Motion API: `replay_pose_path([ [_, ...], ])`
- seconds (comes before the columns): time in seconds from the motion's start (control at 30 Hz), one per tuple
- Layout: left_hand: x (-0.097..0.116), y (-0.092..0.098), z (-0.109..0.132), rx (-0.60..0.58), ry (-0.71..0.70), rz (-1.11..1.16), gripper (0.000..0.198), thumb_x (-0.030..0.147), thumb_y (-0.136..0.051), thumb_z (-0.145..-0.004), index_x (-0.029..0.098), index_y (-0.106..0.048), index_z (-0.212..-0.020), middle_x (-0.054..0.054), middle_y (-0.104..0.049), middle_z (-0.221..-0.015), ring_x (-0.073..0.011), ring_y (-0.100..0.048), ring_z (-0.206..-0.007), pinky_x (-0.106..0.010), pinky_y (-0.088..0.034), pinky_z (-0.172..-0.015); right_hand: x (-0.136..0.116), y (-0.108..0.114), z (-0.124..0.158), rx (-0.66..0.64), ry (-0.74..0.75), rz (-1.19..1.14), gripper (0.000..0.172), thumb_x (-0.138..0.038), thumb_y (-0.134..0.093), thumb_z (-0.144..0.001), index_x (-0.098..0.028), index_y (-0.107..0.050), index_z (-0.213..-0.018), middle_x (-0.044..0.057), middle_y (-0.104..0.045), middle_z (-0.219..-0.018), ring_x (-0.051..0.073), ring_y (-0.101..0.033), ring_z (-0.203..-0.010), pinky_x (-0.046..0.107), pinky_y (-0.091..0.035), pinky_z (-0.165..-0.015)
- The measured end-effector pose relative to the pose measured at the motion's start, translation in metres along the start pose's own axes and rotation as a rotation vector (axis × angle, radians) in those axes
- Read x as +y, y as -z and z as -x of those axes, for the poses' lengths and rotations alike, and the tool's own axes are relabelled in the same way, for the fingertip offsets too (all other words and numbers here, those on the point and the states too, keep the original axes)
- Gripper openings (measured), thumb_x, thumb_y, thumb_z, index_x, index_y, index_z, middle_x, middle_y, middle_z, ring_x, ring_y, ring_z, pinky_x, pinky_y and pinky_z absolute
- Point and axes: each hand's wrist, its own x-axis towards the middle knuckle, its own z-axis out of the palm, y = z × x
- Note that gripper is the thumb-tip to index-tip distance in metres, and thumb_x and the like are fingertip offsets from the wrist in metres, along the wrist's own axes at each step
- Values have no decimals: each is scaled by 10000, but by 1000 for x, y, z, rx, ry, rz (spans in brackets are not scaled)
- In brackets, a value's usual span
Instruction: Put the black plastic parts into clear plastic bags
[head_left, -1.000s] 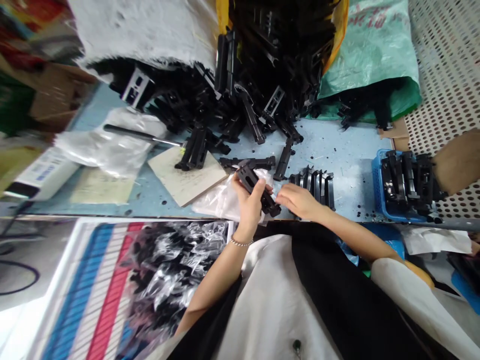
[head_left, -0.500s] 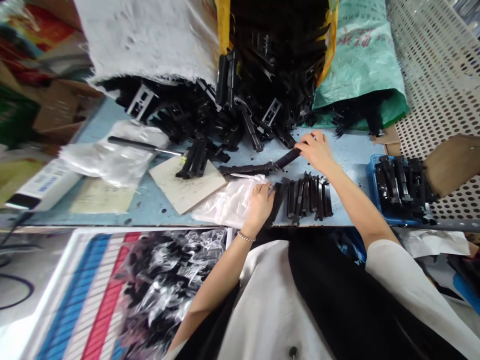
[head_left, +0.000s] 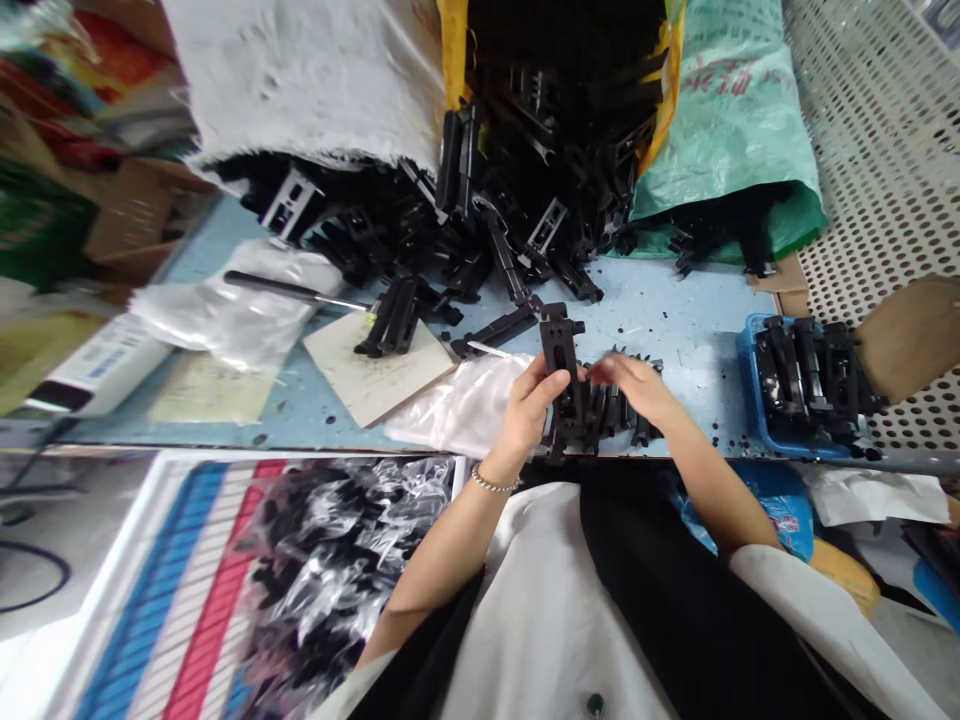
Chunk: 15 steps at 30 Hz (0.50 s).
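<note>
My left hand [head_left: 534, 400] is closed around a black slotted plastic bracket [head_left: 559, 345], which stands nearly upright above the table's front edge. The thumb lies across the bracket's face. Just to the right is my right hand [head_left: 630, 385], close beside the bracket; its fingertips are blurred, and whether they touch or hold anything is unclear. Beneath both hands lies a row of similar black brackets [head_left: 616, 412], partly hidden by them. Clear plastic bags [head_left: 469, 405] lie left of my left hand. Another black bracket [head_left: 499, 328] rests on the table behind them.
Black parts [head_left: 450, 250] spill from a white sack [head_left: 315, 80] and a green sack [head_left: 742, 110] at the back. A screwdriver [head_left: 285, 288] points at a pale board [head_left: 360, 380]. A blue basket [head_left: 757, 400] of brackets stands right. Bagged parts [head_left: 322, 560] lie below the edge.
My right hand has left the bracket lying at the back and come toward my left hand. My left hand has raised a bracket upright from beside the row.
</note>
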Motion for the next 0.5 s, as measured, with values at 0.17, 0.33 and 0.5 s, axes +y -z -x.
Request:
replay_pose_path([
  [0.17,7,-9,13,-25,177,9,378,509,-777,-762,183,-650,-902,-1,-669,-708,-139,-622,-560,-252,-504,-507,-8,15,-21,266,481,547,430,-635,-397,-1024,-261,-604,-1070,93,-613,-1010,305,-555,-1041,523,-449,-986],
  [0.33,4,-13,16,102,164,15,368,513,-772,-752,190,-619,-839,20,-625,-672,-102,-561,-506,-221,-443,-452,-9,-9,-36,221,416,424,465,-609,-267,-1067,-259,-567,-1004,54,-575,-921,248,-550,-930,433,-463,-894],
  [0.5,8,3,11,204,212,103,373,511,-730,-777,172,-677,-926,5,-630,-694,-99,-542,-507,-226,-428,-447,-7,-29,-4,55,482,420,454,-624,-337,-1054,-253,-592,-1002,49,-628,-920,231,-556,-891,409,-439,-848],
])
